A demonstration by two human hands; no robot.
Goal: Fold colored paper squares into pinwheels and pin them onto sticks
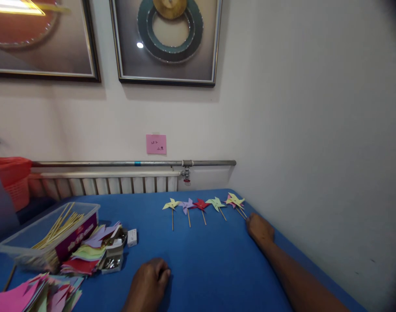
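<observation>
My right hand (260,228) is closed on the lower end of the stick of a yellow paper pinwheel (236,199) at the right side of the blue table. A pink pinwheel (229,203) is partly hidden behind it. To their left lie a green pinwheel (215,203), a red pinwheel (201,204), a purple pinwheel (186,205) and a pale yellow pinwheel (171,203), side by side with sticks pointing towards me. My left hand (149,281) rests near the front of the table, fingers curled in, with nothing visible in it.
On the left, a clear plastic box (77,227) holds wooden sticks. Beside it are coloured paper pieces (87,251), an open box of small metal parts (112,262) and a small white box (132,237). More paper (18,294) lies in front. A wall (315,151) borders the right edge.
</observation>
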